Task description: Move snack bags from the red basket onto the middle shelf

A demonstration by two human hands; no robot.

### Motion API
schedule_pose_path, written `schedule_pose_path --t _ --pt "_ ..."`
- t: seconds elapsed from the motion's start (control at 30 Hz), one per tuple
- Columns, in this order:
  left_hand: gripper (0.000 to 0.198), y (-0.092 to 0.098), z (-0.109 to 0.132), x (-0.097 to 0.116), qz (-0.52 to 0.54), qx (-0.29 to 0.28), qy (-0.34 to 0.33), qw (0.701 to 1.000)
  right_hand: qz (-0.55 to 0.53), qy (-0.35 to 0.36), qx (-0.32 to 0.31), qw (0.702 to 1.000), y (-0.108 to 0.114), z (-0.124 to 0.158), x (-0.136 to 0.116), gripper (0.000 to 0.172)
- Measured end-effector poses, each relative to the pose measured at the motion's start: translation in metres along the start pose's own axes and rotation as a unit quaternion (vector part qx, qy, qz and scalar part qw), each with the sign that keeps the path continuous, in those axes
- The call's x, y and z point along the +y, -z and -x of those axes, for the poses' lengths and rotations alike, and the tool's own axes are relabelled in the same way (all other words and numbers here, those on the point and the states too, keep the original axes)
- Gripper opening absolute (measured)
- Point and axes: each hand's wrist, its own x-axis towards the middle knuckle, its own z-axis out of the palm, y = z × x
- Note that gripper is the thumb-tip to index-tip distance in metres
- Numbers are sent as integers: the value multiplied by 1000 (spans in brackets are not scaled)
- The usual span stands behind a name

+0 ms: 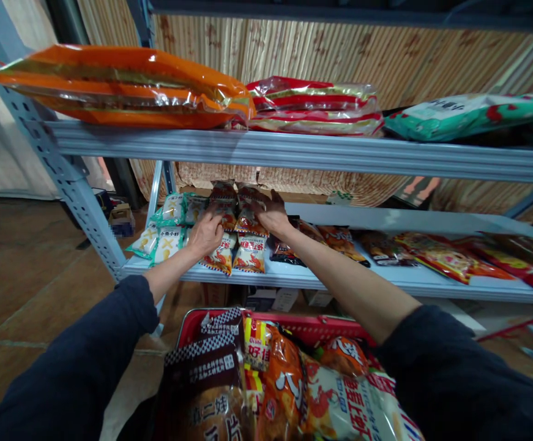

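Note:
Both of my arms reach over a red basket to the lower shelf. My left hand [207, 234] rests on a snack bag [223, 252] with white and orange print, its fingers stretched out over the packs. To its right, my right hand [273, 215] lies with fingers apart against a brown-topped snack bag [250, 222] in the row behind. Neither hand is wrapped round a bag. Another white and orange snack bag [250, 252] lies in front, between the hands. Left of my left hand are several green and white snack bags [169, 240]. Some fingertips are hidden among the packs.
The red basket [330, 320] in front of me is full of mixed snack bags. Above the hands runs the upper shelf edge [294, 150], bearing a large orange bag [133, 89], red-trimmed bags [314, 110] and a green bag [472, 116]. A blue-grey upright [64, 165] stands left.

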Motion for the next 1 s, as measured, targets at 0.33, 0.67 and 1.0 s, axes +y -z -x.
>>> schedule_pose_path --t 0.33,0.67,1.0 --pt "29 30 63 84 145 -140 -95 975 5 -29 -1 1000 22 76 -20 38" --pt "31 86 130 155 187 -353 -119 909 -50 60 -197 977 79 185 -65 32" --pt "42 113 193 194 216 -433 -78 872 -56 140 -323 934 127 262 -61 31"
